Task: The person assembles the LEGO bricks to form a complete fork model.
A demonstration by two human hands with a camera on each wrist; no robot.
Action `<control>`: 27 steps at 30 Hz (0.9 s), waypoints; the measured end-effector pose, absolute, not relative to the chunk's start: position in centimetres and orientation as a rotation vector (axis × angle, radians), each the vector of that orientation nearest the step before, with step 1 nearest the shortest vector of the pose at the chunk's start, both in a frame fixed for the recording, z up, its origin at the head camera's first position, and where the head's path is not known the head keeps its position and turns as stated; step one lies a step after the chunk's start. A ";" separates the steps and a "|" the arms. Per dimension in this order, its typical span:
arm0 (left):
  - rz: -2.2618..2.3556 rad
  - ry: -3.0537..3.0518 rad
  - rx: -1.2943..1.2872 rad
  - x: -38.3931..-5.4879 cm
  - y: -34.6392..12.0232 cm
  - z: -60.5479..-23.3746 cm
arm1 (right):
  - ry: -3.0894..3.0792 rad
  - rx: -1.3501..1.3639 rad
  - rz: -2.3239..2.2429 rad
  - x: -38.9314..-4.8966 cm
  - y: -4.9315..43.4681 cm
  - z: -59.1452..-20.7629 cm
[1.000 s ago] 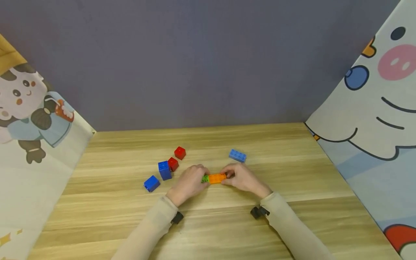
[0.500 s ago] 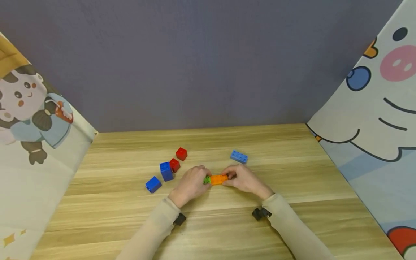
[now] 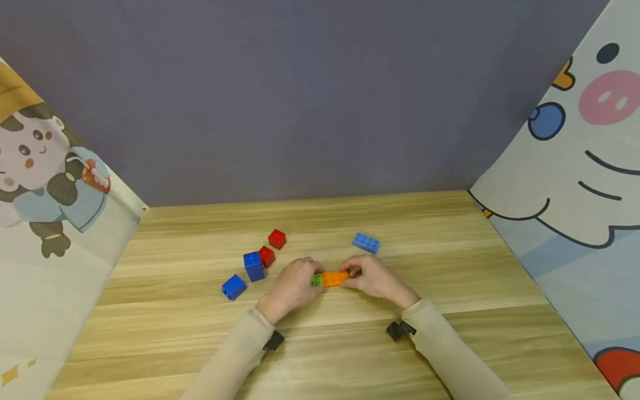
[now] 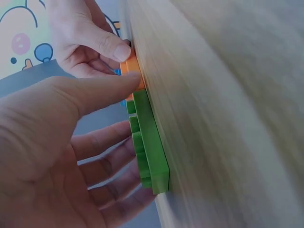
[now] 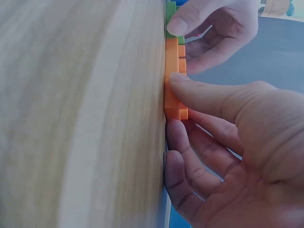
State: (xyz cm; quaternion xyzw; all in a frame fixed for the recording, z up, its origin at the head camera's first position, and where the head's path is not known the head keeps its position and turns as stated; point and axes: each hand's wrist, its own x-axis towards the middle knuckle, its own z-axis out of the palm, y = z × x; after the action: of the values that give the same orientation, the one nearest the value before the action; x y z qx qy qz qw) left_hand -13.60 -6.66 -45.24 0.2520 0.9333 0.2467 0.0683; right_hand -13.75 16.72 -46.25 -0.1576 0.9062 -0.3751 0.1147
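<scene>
An orange toy building brick [image 3: 334,278] and a green toy building brick [image 4: 151,142] lie end to end on the wooden table, studs up. My left hand [image 3: 295,283] grips the green brick, thumb on the near side and fingers on the far side. In the head view that hand hides most of the green brick. My right hand [image 3: 375,276] pinches the orange brick near its right end, thumb in front. Seen from the right wrist, the two bricks meet flush, and the left thumb [image 5: 178,26] presses the green one by the joint.
Behind the right hand lies a light blue brick [image 3: 366,243]. Left of the hands are two red bricks [image 3: 277,239], a standing dark blue brick [image 3: 254,266] and another dark blue brick [image 3: 233,287] on its side. A grey wall [image 3: 310,100] rises behind the wooden table [image 3: 330,355].
The head view shifts slightly. Both hands keep their hold on the green and orange bricks, and the other bricks stay in place.
</scene>
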 end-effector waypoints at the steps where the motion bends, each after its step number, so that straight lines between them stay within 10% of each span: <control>1: 0.742 2.813 0.749 -13.6 -6.7 -45.2 | 2.659 -0.460 -1.098 -13.8 16.7 -46.3; 27: 0.741 2.815 0.767 -13.7 -7.0 -45.8 | 2.671 -0.475 -1.120 -13.6 16.4 -46.7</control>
State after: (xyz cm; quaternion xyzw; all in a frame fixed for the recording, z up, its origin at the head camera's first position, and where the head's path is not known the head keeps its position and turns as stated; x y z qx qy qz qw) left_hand -13.72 -7.05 -45.78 0.2542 0.9331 0.2457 0.0659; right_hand -13.59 16.40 -46.68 -0.1608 0.9052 -0.3796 0.1032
